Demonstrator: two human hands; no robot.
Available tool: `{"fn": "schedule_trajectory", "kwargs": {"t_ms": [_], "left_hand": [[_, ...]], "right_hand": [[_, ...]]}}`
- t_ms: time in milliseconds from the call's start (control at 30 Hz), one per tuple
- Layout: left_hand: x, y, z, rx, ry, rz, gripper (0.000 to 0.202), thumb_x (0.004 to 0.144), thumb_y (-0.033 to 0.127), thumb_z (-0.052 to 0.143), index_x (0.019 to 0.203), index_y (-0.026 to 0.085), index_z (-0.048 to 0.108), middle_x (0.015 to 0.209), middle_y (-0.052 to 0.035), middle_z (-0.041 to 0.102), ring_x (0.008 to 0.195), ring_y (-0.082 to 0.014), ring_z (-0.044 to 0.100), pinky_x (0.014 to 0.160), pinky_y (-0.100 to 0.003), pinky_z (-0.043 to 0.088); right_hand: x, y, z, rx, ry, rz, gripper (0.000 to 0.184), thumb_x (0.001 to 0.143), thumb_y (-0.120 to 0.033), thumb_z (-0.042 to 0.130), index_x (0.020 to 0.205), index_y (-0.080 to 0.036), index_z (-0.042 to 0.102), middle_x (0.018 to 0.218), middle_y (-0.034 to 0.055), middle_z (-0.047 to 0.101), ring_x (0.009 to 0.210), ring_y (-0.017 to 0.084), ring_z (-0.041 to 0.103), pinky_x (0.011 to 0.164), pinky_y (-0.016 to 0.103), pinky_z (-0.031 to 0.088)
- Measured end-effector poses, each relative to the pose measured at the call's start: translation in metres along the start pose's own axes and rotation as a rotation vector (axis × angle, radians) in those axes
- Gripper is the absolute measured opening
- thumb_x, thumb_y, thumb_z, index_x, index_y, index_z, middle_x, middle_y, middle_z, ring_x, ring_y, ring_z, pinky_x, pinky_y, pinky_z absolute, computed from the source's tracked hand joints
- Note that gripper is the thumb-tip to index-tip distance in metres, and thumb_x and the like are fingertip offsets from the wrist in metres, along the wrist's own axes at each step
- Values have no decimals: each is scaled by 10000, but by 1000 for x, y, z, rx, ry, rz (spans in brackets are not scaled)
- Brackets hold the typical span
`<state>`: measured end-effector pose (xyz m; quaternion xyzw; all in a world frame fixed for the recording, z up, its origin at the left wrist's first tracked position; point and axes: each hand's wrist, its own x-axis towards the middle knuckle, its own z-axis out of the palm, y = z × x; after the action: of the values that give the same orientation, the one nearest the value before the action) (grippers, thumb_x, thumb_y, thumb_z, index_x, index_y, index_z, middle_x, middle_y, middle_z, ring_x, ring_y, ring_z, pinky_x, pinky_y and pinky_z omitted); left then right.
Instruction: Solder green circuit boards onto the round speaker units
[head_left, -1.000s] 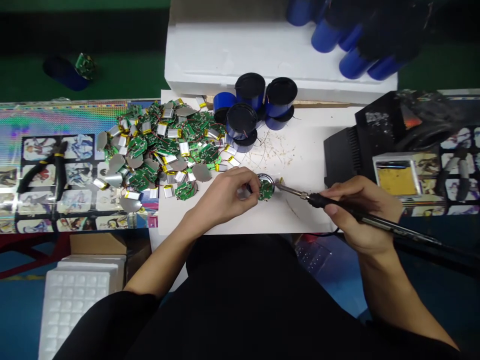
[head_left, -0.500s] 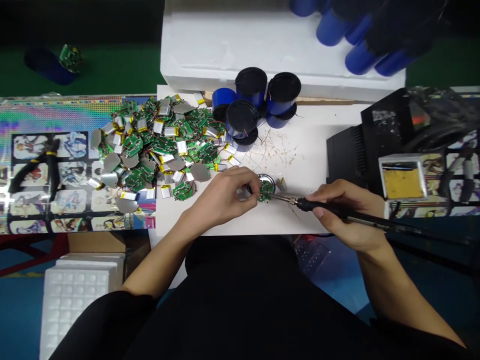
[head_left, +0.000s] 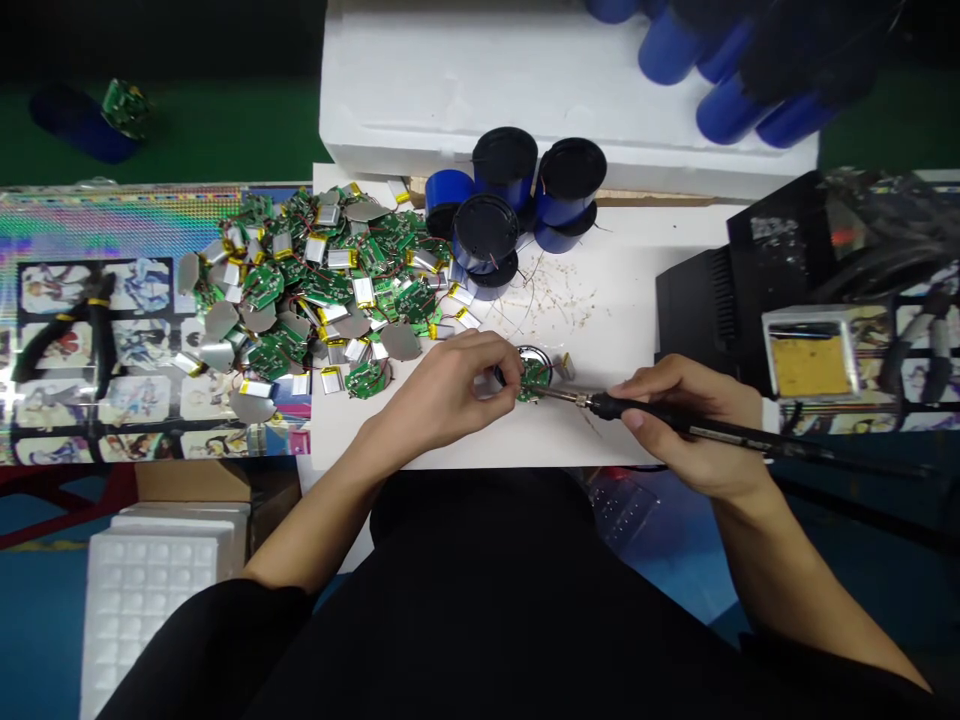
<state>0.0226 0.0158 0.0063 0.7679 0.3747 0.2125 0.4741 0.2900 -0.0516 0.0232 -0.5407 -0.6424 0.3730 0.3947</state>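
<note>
My right hand (head_left: 686, 420) is closed round the black handle of a soldering iron (head_left: 637, 408), whose metal tip points left onto a green circuit board (head_left: 535, 382). The board rests on a round dark part with a shiny rim, and a small silver battery (head_left: 566, 366) with a yellow end lies at its right. At the board's left edge my left hand (head_left: 469, 385) is closed in a pinch. Whatever sits between its thumb and forefinger is too small to make out.
A heap of circuit boards (head_left: 322, 290) with batteries lies on the left. Behind the work stand several blue cylinders (head_left: 486, 232) with black tops. On the right are a black box (head_left: 701, 300) and a tray with a yellow sponge (head_left: 810, 366). Black-handled pliers (head_left: 100, 330) lie far left.
The soldering iron's tip has shifted slightly left over the board. My left hand keeps its pinch at the board's edge. The view has moved a little.
</note>
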Motion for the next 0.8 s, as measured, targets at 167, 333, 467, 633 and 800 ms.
{"fn": "schedule_trajectory", "kwargs": {"t_ms": [167, 333, 467, 633, 800], "left_hand": [[0, 0, -1, 6, -3, 4, 187, 833, 21, 630, 857, 198, 685, 1015, -28, 766, 984, -208, 707, 894, -327, 521], [0, 0, -1, 2, -4, 5, 182, 837, 23, 629, 859, 193, 689, 1006, -29, 763, 976, -205, 702, 885, -328, 520], [1, 0, -1, -4, -8, 5, 182, 837, 28, 622, 857, 196, 689, 1008, -32, 767, 978, -211, 705, 890, -337, 524], [1, 1, -2, 10, -9, 9, 169, 843, 46, 616, 854, 203, 679, 1015, -36, 770, 985, -217, 712, 892, -342, 530], [1, 0, -2, 13, -15, 10, 170, 842, 43, 618, 850, 201, 681, 1011, -38, 767, 984, -217, 709, 889, -340, 529]], "right_hand": [[0, -1, 0, -17, 9, 40, 49, 839, -218, 814, 877, -242, 794, 748, 1, 806, 606, 158, 743, 557, 231, 579], [0, -2, -1, -34, 6, 46, 43, 834, -228, 816, 869, -236, 792, 734, 4, 800, 585, 162, 732, 533, 236, 566], [1, -3, -1, -39, 4, 27, 43, 829, -225, 809, 862, -240, 787, 719, -2, 795, 563, 164, 720, 506, 245, 552], [3, -3, 0, -66, -7, 32, 40, 834, -268, 810, 854, -242, 788, 718, 2, 794, 563, 176, 713, 493, 268, 550], [-4, 6, -6, -69, 53, 20, 54, 866, -298, 817, 891, -254, 796, 744, -5, 787, 587, 158, 706, 509, 264, 522]]}}
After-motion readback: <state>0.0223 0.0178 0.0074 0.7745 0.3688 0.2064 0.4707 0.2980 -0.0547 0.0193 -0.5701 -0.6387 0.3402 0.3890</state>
